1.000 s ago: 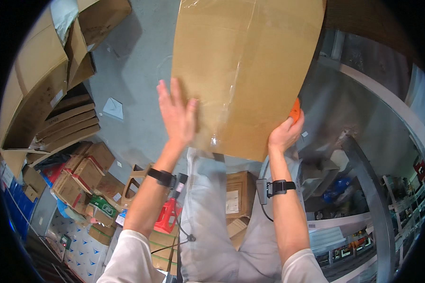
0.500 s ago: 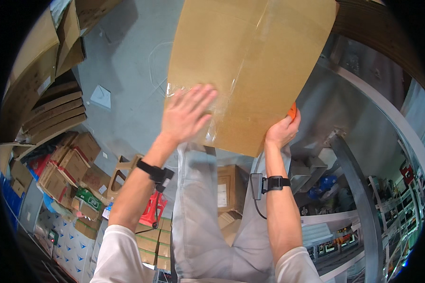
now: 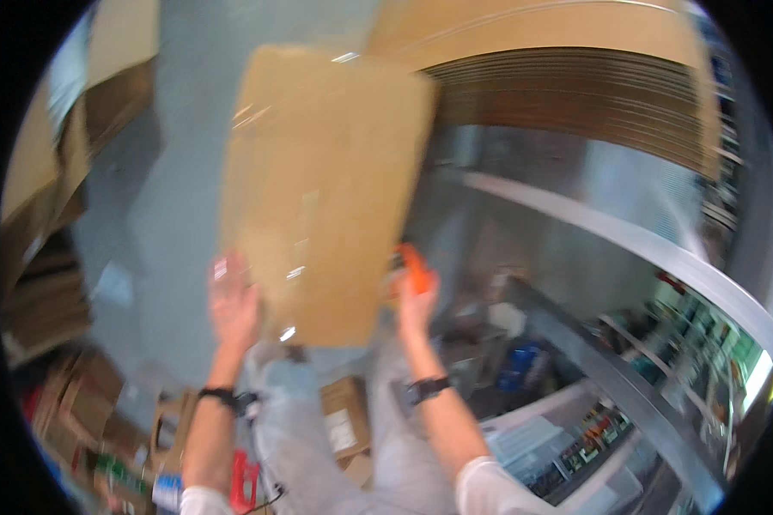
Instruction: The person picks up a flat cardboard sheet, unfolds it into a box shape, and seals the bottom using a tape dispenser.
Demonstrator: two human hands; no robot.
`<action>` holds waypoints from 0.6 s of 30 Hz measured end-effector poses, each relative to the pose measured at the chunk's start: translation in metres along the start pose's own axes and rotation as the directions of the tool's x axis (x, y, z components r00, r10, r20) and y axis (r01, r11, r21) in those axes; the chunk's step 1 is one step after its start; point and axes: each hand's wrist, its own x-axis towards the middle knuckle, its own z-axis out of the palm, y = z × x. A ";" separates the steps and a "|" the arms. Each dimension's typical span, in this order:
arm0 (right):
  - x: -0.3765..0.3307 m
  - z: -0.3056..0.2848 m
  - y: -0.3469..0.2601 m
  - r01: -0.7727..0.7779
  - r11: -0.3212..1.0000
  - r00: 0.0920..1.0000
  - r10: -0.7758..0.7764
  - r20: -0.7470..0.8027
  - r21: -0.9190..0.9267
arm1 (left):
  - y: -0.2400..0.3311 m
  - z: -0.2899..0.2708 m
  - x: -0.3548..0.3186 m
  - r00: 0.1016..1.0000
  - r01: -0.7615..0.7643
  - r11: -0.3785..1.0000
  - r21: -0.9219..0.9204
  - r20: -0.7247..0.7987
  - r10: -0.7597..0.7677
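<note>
A brown cardboard box (image 3: pixel 326 189) with strips of shiny clear tape stands out in front of my legs, blurred by motion. My left hand (image 3: pixel 234 300) lies along its lower left edge, fingers stretched out and holding nothing that I can see. At the box's lower right edge, my right hand (image 3: pixel 416 300) is closed around an orange hand tool (image 3: pixel 415 268). The tool's exact kind is too blurred to make out.
At the upper right is a stack of flattened cardboard (image 3: pixel 567 103). A pale curved rail (image 3: pixel 593 221) and a dark metal beam (image 3: pixel 610 378) run along the right. More cardboard boxes (image 3: pixel 82 395) are piled at the lower left; a small carton (image 3: pixel 345 412) lies between my legs.
My left hand has gone from flat on the taped face to the box's left edge. My view has swung right; the box appears lower and further left, and more of the orange tool shows.
</note>
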 end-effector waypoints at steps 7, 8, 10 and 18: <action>-0.107 -0.175 -0.049 -0.508 0.780 0.861 0.450 0.237 0.366 | -0.019 -0.041 -0.021 0.999 -0.010 0.987 -0.159 0.038 0.016; -0.119 -0.193 -0.063 -0.500 0.768 0.863 0.479 0.159 0.400 | -0.011 -0.040 -0.021 0.992 0.083 0.960 -0.269 0.111 -0.054; -0.133 -0.225 -0.084 -0.424 0.737 0.859 0.511 -0.023 0.527 | -0.011 -0.044 -0.024 0.988 0.125 0.936 -0.329 0.129 -0.087; -0.104 -0.365 -0.313 0.419 0.762 0.863 -0.165 -0.478 0.494 | -0.019 -0.107 -0.072 0.943 0.221 0.936 -0.274 0.304 -0.134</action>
